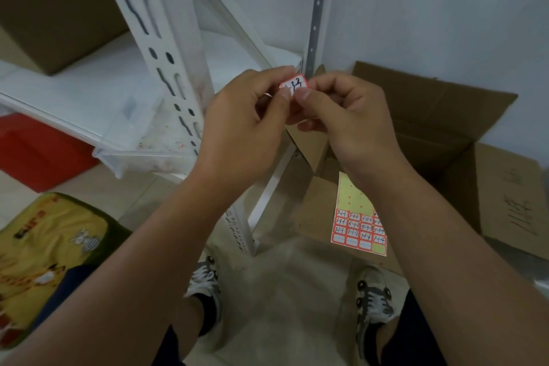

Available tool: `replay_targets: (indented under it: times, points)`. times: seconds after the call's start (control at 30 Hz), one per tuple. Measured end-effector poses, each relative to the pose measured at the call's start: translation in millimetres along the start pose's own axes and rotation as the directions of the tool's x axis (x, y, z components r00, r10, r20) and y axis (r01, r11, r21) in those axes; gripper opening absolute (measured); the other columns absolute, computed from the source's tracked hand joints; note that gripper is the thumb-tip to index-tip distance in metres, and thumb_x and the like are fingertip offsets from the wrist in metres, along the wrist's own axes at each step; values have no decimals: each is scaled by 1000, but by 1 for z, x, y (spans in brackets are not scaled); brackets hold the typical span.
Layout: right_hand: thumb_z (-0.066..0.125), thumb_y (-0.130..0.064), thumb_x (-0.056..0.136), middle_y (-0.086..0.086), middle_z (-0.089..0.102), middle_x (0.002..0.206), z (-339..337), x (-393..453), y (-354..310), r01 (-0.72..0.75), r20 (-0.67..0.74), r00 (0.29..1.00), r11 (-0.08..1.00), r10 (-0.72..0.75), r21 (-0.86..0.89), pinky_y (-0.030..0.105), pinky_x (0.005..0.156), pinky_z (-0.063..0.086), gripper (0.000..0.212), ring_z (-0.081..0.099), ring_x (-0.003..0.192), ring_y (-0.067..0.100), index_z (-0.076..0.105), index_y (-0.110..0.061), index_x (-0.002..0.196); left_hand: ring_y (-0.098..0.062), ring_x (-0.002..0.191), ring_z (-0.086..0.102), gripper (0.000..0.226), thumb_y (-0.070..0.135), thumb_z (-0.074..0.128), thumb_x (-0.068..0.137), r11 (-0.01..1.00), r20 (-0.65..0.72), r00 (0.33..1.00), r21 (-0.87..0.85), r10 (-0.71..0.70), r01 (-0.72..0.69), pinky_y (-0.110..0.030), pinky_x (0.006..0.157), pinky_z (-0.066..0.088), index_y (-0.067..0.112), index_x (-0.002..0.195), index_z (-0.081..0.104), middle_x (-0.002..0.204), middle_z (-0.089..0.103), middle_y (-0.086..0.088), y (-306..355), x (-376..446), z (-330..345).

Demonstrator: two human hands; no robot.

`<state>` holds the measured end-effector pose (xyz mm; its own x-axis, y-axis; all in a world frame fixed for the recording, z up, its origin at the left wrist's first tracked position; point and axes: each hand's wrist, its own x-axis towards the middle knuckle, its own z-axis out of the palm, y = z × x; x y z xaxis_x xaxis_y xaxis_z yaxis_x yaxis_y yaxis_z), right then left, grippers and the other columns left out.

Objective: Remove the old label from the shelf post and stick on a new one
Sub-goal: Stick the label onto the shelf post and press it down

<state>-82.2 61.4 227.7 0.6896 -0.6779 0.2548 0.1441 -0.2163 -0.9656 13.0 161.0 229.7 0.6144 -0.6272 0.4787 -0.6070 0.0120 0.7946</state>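
Note:
A small red-bordered white label [294,85] with handwritten digits is pinched between the thumbs and forefingers of my left hand [246,122] and my right hand [347,116], held in mid-air in front of me. The white slotted shelf post [166,47] rises at the upper left, just left of my left hand, and smudges mark its lower part. A yellow backing sheet of red labels [358,223], several of them numbered by hand, lies on a cardboard flap below my right forearm.
An open cardboard box [445,140] sits on the floor at the right against the wall. A clear plastic bin [139,134] rests on the white shelf, a brown carton [50,9] behind it. A red box [38,151] and a yellow cushion [44,258] are at the left. My shoes stand below.

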Motion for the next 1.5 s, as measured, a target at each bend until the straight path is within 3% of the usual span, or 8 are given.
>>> replay_targets:
  times: [0.17,0.37,0.5,0.73,1.03,1.23,1.37,1.5]
  points:
    - [54,-8,96,6,73,80,-2,-1,-7,-69,-13,997,978,73,195,30,69,54,15,71,75,22,68,-9,92,-5,77,70,25,11,57,97,994,-72,996,-98,-47,40,-20,75,57,19,120,63,85,68,11,5,0,-9]
    - [54,-10,97,2,72,75,6,-2,-10,-32,-31,999,990,36,140,28,66,55,17,69,71,18,69,-8,92,0,64,64,15,20,62,95,986,-52,998,-165,-33,24,-14,63,52,31,85,66,69,69,18,12,-3,-10]
    - [57,-9,95,4,71,74,14,0,-10,-28,-19,999,983,32,183,26,64,54,14,68,68,17,70,-6,91,1,64,63,21,19,60,97,995,-74,997,-100,-14,7,-15,63,51,34,83,62,67,66,23,12,-2,-13]
    - [59,-17,95,6,73,82,20,9,-10,-43,-74,995,976,60,216,25,64,53,13,70,74,19,69,-8,96,-14,62,63,23,22,59,97,1000,-174,985,0,11,-11,-28,58,54,37,80,59,64,64,10,12,-1,-21]
    - [58,-11,95,2,72,77,20,8,-15,32,-2,1000,993,-32,111,25,64,55,10,71,71,17,67,-8,93,-2,60,64,22,23,60,97,999,-182,983,34,18,-12,-13,58,51,38,81,61,62,64,19,13,0,-19]
    - [56,-8,95,4,68,69,25,9,-17,-23,-41,999,967,34,253,27,62,53,16,65,63,18,67,-9,84,-4,62,66,7,30,59,97,974,-244,959,207,142,-92,-22,59,56,33,91,60,69,62,21,14,-7,-20]
    - [53,-8,96,4,66,67,25,14,-21,-35,-114,990,925,84,379,27,60,51,21,63,62,16,64,-11,79,-9,57,63,13,28,51,101,948,-326,920,294,217,-119,-27,56,53,25,88,54,65,61,9,10,-9,-30]
    - [51,-9,97,5,66,71,34,11,-20,-67,11,998,906,69,418,26,59,52,19,64,67,17,63,-10,83,-12,58,49,10,8,43,99,911,-422,816,296,394,-286,-23,54,39,12,91,48,69,50,-4,1,-8,-40]
